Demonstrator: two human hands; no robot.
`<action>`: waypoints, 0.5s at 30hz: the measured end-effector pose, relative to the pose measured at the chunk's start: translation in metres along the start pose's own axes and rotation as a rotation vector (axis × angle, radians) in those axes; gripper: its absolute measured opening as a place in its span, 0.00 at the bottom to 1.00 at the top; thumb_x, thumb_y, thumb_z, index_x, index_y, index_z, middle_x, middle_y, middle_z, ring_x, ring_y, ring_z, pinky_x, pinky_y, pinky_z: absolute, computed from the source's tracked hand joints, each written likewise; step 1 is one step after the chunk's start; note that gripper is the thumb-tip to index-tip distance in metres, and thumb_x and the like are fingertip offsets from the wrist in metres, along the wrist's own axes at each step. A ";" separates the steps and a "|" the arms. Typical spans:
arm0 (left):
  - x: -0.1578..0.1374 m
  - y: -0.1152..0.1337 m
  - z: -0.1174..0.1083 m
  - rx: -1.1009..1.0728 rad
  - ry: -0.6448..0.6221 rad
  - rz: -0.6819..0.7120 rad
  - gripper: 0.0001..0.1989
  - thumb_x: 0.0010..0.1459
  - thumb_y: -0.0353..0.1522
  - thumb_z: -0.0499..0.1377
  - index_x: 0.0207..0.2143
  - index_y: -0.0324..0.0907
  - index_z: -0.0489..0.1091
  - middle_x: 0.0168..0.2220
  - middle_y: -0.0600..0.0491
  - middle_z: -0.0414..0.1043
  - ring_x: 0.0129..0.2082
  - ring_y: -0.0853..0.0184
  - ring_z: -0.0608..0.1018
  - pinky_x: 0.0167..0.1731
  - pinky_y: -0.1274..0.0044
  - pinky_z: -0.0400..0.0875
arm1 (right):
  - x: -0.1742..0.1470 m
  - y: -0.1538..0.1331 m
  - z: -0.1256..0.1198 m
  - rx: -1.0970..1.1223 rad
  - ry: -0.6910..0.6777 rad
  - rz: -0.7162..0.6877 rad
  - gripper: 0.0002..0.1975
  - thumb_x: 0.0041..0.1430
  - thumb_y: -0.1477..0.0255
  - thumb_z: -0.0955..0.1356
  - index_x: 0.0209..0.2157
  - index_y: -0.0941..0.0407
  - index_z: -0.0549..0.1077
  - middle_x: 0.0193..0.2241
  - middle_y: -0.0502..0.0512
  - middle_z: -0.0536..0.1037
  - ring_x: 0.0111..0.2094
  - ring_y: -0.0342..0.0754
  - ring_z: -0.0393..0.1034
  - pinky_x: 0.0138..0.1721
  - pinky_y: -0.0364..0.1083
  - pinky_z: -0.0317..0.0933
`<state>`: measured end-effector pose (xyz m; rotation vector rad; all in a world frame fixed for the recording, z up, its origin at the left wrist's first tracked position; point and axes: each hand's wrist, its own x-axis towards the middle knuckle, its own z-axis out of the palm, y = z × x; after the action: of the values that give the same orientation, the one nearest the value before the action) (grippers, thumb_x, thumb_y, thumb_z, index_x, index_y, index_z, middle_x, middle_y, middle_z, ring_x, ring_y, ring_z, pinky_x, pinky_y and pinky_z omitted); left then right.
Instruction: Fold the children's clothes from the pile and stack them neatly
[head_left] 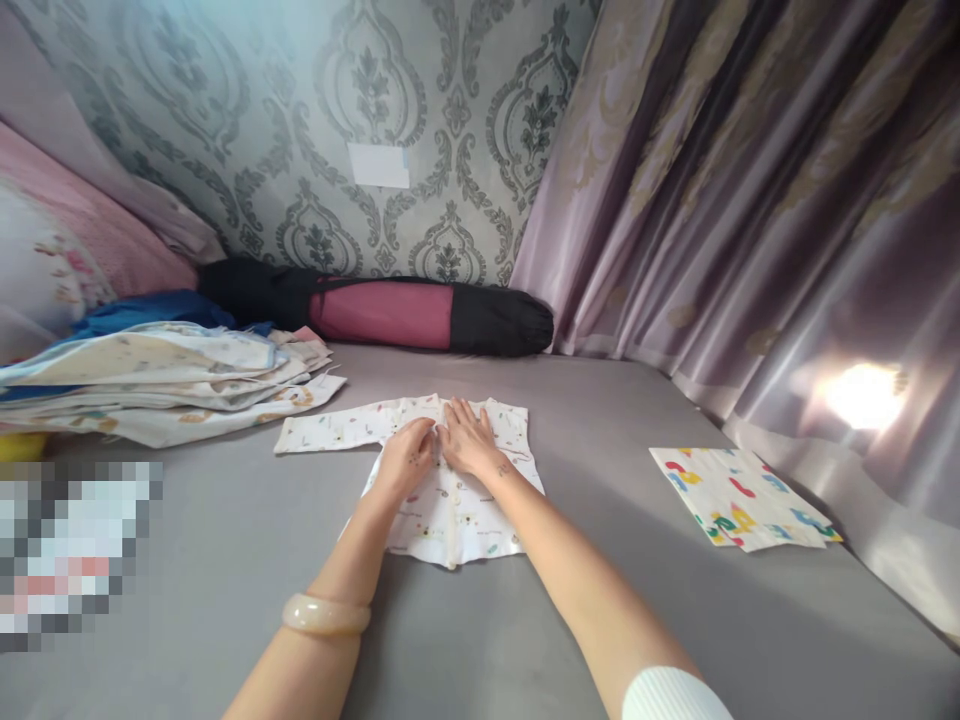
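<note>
A small white button-front baby shirt (427,515) with a fine coloured print lies spread on the grey sheet in front of me. One sleeve stretches out to the left, while the right side has a straight edge with no sleeve sticking out; a fold line runs across its upper part. My right hand (469,440) rests flat on the upper chest, fingers stretched out. Beside it, my left hand (409,458) has its fingers curled and closed at the cloth near the front opening. The fingertips are partly hidden.
To the right lies a folded white cloth garment (750,495) with bright shapes. A pile of light garments (172,385) stands at the left, near a blue cloth (150,312). A long black and dark-red bag (382,315) lies along the wall; curtains (645,200) hang at the right.
</note>
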<state>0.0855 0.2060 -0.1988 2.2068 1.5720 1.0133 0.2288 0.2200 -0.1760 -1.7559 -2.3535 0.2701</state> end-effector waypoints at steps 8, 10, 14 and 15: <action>0.001 0.002 -0.004 -0.076 0.018 -0.130 0.17 0.58 0.30 0.49 0.46 0.40 0.71 0.46 0.46 0.75 0.47 0.60 0.76 0.50 0.71 0.68 | 0.000 -0.010 0.008 0.047 0.000 -0.021 0.30 0.66 0.65 0.51 0.66 0.64 0.49 0.67 0.59 0.48 0.67 0.51 0.36 0.65 0.57 0.29; 0.002 0.003 -0.008 -0.110 0.033 -0.178 0.16 0.58 0.30 0.49 0.46 0.41 0.72 0.46 0.46 0.75 0.46 0.60 0.76 0.49 0.70 0.68 | 0.000 -0.010 0.008 0.047 0.009 -0.025 0.30 0.67 0.65 0.51 0.66 0.64 0.49 0.67 0.59 0.48 0.67 0.51 0.36 0.65 0.57 0.29; 0.003 0.004 -0.018 -0.149 0.082 -0.229 0.17 0.58 0.31 0.49 0.45 0.40 0.72 0.46 0.46 0.75 0.44 0.60 0.77 0.48 0.69 0.69 | 0.000 -0.010 0.009 0.041 0.005 -0.015 0.30 0.67 0.64 0.51 0.66 0.64 0.49 0.67 0.59 0.47 0.67 0.51 0.36 0.64 0.57 0.29; 0.003 0.003 -0.021 -0.147 0.094 -0.246 0.17 0.58 0.31 0.49 0.45 0.40 0.72 0.46 0.46 0.75 0.44 0.60 0.77 0.48 0.69 0.69 | 0.000 -0.010 0.009 0.038 0.005 -0.013 0.30 0.67 0.64 0.51 0.66 0.63 0.49 0.67 0.59 0.47 0.67 0.51 0.36 0.64 0.57 0.29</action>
<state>0.0746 0.2038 -0.1804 1.8411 1.6989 1.1303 0.2175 0.2173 -0.1820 -1.7214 -2.3400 0.3065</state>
